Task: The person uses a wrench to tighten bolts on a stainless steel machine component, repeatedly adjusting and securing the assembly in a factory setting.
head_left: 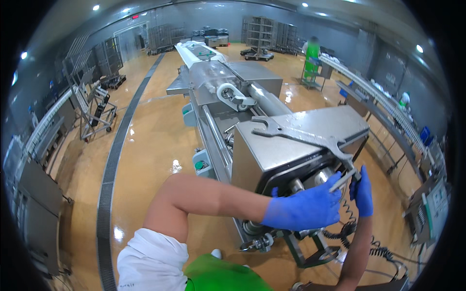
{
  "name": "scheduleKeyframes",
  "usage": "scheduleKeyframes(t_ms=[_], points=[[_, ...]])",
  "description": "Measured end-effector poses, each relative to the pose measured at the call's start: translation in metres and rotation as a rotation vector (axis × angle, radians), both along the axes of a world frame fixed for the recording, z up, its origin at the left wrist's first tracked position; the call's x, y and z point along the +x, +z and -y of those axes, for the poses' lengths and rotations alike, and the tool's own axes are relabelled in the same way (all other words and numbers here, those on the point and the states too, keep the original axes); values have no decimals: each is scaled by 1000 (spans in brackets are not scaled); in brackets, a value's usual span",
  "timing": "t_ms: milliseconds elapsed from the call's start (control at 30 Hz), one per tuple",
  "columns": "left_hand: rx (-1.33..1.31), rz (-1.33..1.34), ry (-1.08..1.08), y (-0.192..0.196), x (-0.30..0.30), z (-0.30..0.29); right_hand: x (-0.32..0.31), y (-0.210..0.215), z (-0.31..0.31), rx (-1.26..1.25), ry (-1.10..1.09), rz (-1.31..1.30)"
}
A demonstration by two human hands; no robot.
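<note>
My left hand point(310, 206), in a blue glove, reaches across the open end of a steel machine point(310, 114). Its fingers are closed round a flat grey bar point(343, 180), whose end sticks out toward my right hand. Beside it, my right hand point(362, 194), also gloved in blue, has its fingers curled at a small dark metal part; how it grips is partly hidden. A large steel wrench point(298, 136) with open jaws lies across the top of the machine housing. Shiny round metal fittings point(323, 175) show in the housing's end, behind my left hand.
Black coiled cables point(345, 230) hang below my hands. A green-black metal frame point(310, 254) stands under the machine's end. A floor drain point(114, 179) runs along the left. Roller conveyors point(369, 82) line the right, with a person in a green apron point(311, 59) further back. Rack carts point(259, 36) stand far off.
</note>
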State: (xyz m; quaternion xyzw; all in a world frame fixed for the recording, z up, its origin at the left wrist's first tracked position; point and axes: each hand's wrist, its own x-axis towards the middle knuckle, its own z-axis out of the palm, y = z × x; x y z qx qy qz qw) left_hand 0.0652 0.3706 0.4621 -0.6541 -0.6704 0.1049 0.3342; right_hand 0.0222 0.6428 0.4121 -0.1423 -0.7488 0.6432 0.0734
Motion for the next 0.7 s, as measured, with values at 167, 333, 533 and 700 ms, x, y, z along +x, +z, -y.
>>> scheduleKeyframes(t_ms=[167, 333, 533, 700], points=[[38, 547, -109, -30, -20, -20, 16, -6, 13, 1055, -279, -575], [-570, 397, -14, 13, -28, -39, -55, -75, -80, 660, -212, -649], [562, 94, -125, -77, -21, -10, -28, -60, -57, 955, -174, -414], [-23, 585, -85, -46, -53, -68, -99, -110, -210, 412, -147, -631]])
